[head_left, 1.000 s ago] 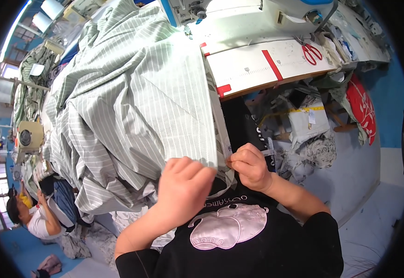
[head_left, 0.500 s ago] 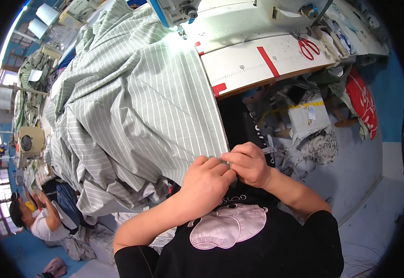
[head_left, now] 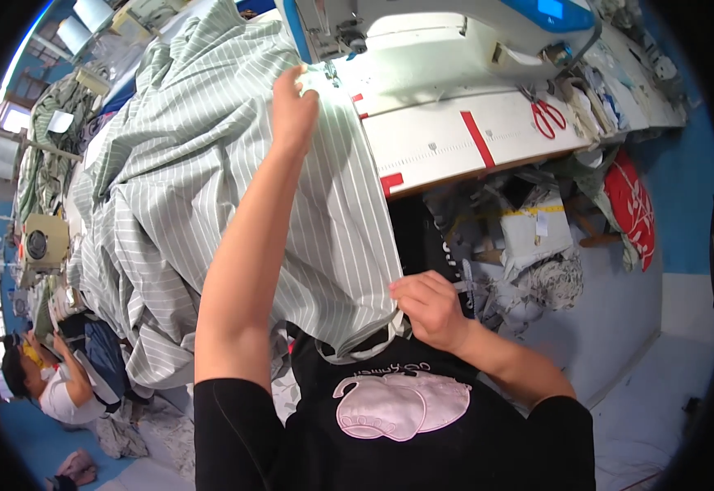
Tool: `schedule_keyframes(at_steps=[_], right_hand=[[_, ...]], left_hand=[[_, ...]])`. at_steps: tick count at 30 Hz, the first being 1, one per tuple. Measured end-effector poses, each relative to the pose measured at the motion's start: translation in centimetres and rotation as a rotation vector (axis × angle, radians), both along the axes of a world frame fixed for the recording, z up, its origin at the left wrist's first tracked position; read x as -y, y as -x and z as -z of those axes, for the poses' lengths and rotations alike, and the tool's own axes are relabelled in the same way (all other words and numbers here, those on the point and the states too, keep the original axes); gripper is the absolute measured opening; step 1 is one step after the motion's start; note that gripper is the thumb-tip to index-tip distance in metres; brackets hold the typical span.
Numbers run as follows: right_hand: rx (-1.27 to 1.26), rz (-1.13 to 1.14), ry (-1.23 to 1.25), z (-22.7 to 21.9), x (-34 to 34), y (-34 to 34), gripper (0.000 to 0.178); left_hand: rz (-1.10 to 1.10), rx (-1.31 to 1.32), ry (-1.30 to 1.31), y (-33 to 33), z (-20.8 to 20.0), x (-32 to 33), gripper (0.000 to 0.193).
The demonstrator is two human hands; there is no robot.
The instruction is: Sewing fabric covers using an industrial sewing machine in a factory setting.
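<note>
Here's your striped cloth (head_left: 177, 221), biggest of all, heaped over the sewing table's left part and spilling past its front edge toward your lap. The white sewing table (head_left: 422, 151) carries the sewing machine (head_left: 525, 45) along its far side. Your right hand (head_left: 432, 308) pinches the cloth's border, out beyond the front edge; your left hand (head_left: 293, 113) rests on it, grip unclear. Red scissors (head_left: 547, 119) lie near the right end. From the presser foot (head_left: 332, 75), the border's drawn straight, I'd judge; the bulk's unsmoothed, and stitching's too fine to tell.
</note>
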State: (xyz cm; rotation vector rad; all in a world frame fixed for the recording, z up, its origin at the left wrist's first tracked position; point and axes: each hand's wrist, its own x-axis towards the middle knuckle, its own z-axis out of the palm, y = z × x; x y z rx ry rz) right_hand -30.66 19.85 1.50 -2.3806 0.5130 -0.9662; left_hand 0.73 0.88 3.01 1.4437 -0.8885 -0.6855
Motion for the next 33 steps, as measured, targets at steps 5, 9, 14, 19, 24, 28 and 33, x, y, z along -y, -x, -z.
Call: schedule_keyframes(at_steps=[5, 9, 14, 19, 24, 28, 33], right_hand=[[-0.060, 0.000, -0.049, -0.1, 0.2, 0.5, 0.010], [-0.118, -0.017, -0.110, -0.2, 0.6, 1.0, 0.010], [-0.106, -0.083, -0.144, -0.6, 1.4, 0.7, 0.006], [-0.167, -0.116, -0.182, -1.2, 2.9, 1.0, 0.004], [-0.186, -0.120, -0.168, -1.2, 3.9, 0.4, 0.008], [-0.169, -0.119, -0.146, -2.3, 5.4, -0.9, 0.008], [-0.117, -0.085, -0.113, -2.3, 6.9, -1.9, 0.008]], left_hand=[[-0.143, 0.756, 0.009, -2.2, 2.2, 5.8, 0.050], [-0.072, 0.809, -0.176, -1.5, -1.0, 6.2, 0.039], [-0.013, 0.736, -0.187, -3.7, 0.6, 7.1, 0.020], [0.067, 0.842, -0.225, -3.7, 1.0, 7.6, 0.032], [0.030, 0.496, -0.134, -5.1, 3.5, 10.0, 0.050], [-0.005, -0.377, 0.053, -8.1, 6.1, 13.2, 0.061], [-0.065, -0.528, -0.007, -8.5, 5.1, 15.1, 0.064]])
